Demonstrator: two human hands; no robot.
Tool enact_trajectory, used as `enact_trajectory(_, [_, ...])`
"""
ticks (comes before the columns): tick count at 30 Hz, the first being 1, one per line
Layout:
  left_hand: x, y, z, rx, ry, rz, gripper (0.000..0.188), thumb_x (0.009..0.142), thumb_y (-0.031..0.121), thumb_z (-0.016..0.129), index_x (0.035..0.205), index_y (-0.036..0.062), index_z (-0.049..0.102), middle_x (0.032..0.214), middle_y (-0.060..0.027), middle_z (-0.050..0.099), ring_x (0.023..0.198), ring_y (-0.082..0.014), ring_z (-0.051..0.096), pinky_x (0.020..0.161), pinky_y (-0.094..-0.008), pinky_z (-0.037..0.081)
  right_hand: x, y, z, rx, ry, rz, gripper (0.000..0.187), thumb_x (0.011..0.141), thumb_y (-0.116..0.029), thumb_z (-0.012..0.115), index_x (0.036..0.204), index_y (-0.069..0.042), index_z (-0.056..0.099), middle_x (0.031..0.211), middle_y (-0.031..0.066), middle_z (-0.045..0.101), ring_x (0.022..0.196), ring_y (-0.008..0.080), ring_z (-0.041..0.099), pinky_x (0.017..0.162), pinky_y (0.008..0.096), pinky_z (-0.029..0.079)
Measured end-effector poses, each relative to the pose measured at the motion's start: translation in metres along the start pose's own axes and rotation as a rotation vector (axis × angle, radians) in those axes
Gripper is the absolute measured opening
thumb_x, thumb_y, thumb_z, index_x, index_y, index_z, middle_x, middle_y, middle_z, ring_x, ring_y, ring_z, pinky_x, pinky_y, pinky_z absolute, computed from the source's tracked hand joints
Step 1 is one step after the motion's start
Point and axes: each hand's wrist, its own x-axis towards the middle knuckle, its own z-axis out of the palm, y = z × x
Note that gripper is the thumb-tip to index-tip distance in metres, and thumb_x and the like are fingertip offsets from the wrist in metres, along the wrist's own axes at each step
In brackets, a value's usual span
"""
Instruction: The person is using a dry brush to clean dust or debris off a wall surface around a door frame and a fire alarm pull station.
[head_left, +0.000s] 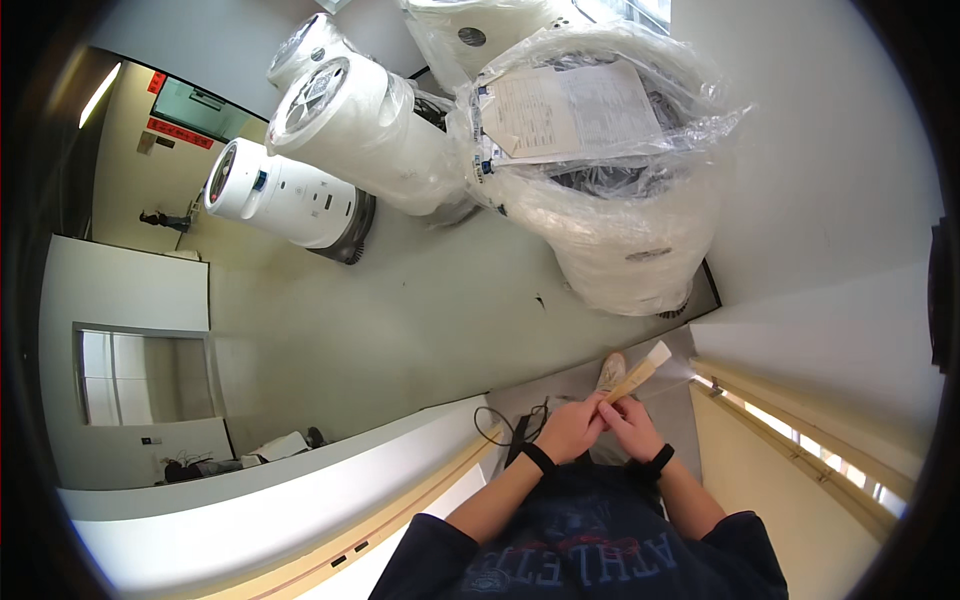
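In front of my body my two hands are close together and touch. My left hand [570, 430] is closed round the lower end of what looks like a flat paintbrush [632, 379], with a tan wooden-looking handle and a pale, wider tip. Against the same handle presses my right hand [634, 430], its fingers bent in. The brush tilts up and to the right, its pale end away from me. The handle's lower end is hidden in my hands. Each wrist wears a black band.
Several white cylindrical machines stand ahead. A large one [640, 240] is wrapped in clear plastic with a paper sheet [570, 110] on top; an unwrapped one [290, 197] is at left. A black cable [490, 425] loops beside my left hand. Wooden-edged panels [800, 440] flank me.
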Motion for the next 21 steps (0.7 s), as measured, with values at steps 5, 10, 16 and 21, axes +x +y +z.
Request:
enact_trajectory(5, [0.022, 0.021, -0.014, 0.144, -0.178, -0.06, 0.031, 0.092, 0.025, 0.053, 0.113, 0.002, 0.054, 0.083, -0.0182, 0.066, 0.079, -0.0385, 0.063, 0.067, -0.0444, 0.049, 0.017, -0.001, -0.003, 0.111, 0.222, 0.033, 0.027, 0.097, -0.023, 0.054, 0.098, 0.003, 0.061, 0.075, 0.0051, 0.062, 0.07, 0.0118, 0.058, 0.063, 0.0263, 0.048])
enact_trajectory(10, [0.055, 0.022, -0.041, -0.096, -0.228, -0.008, 0.026, 0.092, 0.026, 0.056, 0.102, 0.0022, 0.062, 0.081, -0.016, 0.066, 0.071, -0.0287, 0.064, 0.065, -0.0348, 0.049, 0.012, 0.0, -0.03, 0.332, 0.685, 0.069, 0.033, 0.1, -0.026, 0.049, 0.08, 0.0, 0.055, 0.063, 0.0044, 0.056, 0.054, 0.0122, 0.056, 0.052, 0.028, 0.046])
enact_trajectory(16, [0.111, -0.06, -0.094, -0.206, -0.065, -0.127, 0.024, 0.094, 0.022, 0.055, 0.088, 0.0003, 0.063, 0.069, -0.0099, 0.059, 0.063, -0.0174, 0.054, 0.059, -0.0323, 0.044, -0.054, -0.107, -0.082, 0.107, 1.206, -0.156, 0.034, 0.099, -0.029, 0.05, 0.082, -0.001, 0.056, 0.056, -0.0003, 0.047, 0.049, 0.0081, 0.047, 0.047, 0.0255, 0.037])
enact_trajectory(21, [0.133, -0.154, -0.142, 0.089, -0.058, -0.074, 0.025, 0.092, 0.023, 0.055, 0.088, -0.0016, 0.062, 0.073, -0.0111, 0.063, 0.066, -0.0243, 0.059, 0.064, -0.0368, 0.047, -0.122, -0.215, -0.104, -0.141, 1.567, -0.548, 0.034, 0.1, -0.028, 0.048, 0.086, 0.001, 0.058, 0.057, -0.0004, 0.047, 0.052, 0.0065, 0.043, 0.047, 0.0242, 0.033])
